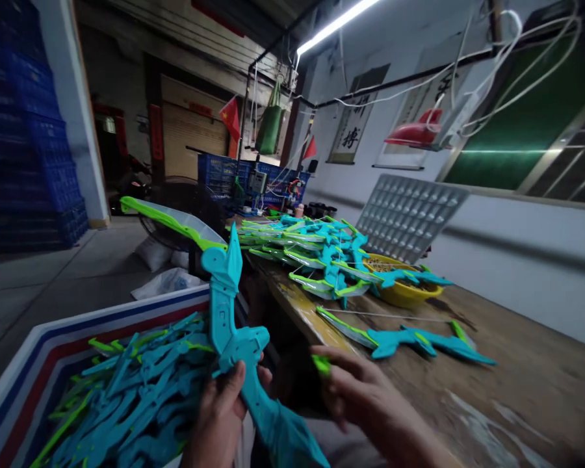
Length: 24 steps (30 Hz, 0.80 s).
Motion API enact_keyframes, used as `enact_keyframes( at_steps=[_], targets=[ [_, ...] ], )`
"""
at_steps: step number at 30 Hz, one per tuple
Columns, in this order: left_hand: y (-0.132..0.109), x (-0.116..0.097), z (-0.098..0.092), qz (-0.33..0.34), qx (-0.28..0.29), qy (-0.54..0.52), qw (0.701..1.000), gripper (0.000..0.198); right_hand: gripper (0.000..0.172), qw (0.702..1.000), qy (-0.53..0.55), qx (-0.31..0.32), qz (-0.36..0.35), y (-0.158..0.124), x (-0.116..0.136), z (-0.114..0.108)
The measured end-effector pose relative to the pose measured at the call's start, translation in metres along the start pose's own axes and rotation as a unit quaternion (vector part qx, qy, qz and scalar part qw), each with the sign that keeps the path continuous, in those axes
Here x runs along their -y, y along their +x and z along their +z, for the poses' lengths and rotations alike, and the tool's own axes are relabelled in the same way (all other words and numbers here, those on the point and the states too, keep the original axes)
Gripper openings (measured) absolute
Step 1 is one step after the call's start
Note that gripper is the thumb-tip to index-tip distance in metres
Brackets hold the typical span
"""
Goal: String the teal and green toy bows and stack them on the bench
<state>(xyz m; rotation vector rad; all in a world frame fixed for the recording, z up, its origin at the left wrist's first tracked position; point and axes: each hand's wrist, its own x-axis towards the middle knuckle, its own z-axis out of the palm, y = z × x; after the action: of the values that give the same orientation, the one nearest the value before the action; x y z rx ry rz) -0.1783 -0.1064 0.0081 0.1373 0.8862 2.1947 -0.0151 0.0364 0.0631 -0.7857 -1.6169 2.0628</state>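
Note:
My left hand (220,413) is wrapped around the grip of a turquoise toy bow (223,315), held upright over my lap. A lime-green limb with a clear strip (178,222) sticks out from its upper end to the left; its lower end runs down past the frame edge. To the right, my right hand (363,396) pinches a small lime-green piece (321,365), apart from the bow and mostly covered by the fingers. A strung toy bow (409,339) lies on the table just beyond that hand.
A striped box (26,374) full of turquoise and green parts stands at left. On the wooden table (531,403) are a pile of strung bows (322,244), a yellow basin (404,296) of small pieces and a grey tray (409,214). Blue crates (34,130) are stacked far left.

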Motion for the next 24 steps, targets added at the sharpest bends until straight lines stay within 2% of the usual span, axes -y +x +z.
enact_keyframes(
  at_steps=[3, 4, 6, 8, 10, 15, 17, 21, 24],
  targets=[
    [-0.009, 0.011, -0.009, -0.024, -0.023, 0.033, 0.999, 0.053, 0.073, 0.995, 0.053, 0.084, 0.019, 0.017, -0.016, 0.044],
    [-0.011, 0.013, -0.012, -0.019, -0.023, 0.036, 0.999, 0.057, 0.070, 0.994, 0.047, 0.097, 0.008, 0.021, -0.022, 0.056],
    [-0.013, 0.014, -0.015, 0.002, -0.016, 0.031, 0.999, 0.065, 0.053, 0.994, -0.024, 0.091, -0.053, 0.025, -0.032, 0.070],
    [-0.014, 0.013, -0.015, 0.010, -0.006, 0.021, 1.000, 0.067, 0.042, 0.976, -0.146, 0.071, -0.142, 0.024, -0.038, 0.071],
    [-0.013, 0.011, -0.014, -0.002, 0.001, 0.014, 1.000, 0.068, 0.040, 0.945, -0.242, 0.066, -0.208, 0.020, -0.037, 0.065],
    [-0.012, 0.015, -0.018, -0.030, 0.016, 0.040, 0.999, 0.070, 0.024, 0.898, -0.342, 0.061, -0.269, 0.015, -0.029, 0.057],
    [-0.011, 0.018, -0.020, -0.030, 0.028, 0.058, 0.997, 0.071, 0.018, 0.877, -0.390, 0.062, -0.273, 0.013, -0.028, 0.057],
    [-0.010, 0.021, -0.023, 0.004, 0.041, 0.098, 0.994, 0.071, 0.007, 0.854, -0.459, 0.082, -0.231, 0.005, -0.023, 0.058],
    [-0.006, 0.022, -0.023, 0.026, 0.052, 0.128, 0.990, 0.069, 0.014, 0.818, -0.511, 0.129, -0.230, 0.001, -0.015, 0.060]
  ],
)
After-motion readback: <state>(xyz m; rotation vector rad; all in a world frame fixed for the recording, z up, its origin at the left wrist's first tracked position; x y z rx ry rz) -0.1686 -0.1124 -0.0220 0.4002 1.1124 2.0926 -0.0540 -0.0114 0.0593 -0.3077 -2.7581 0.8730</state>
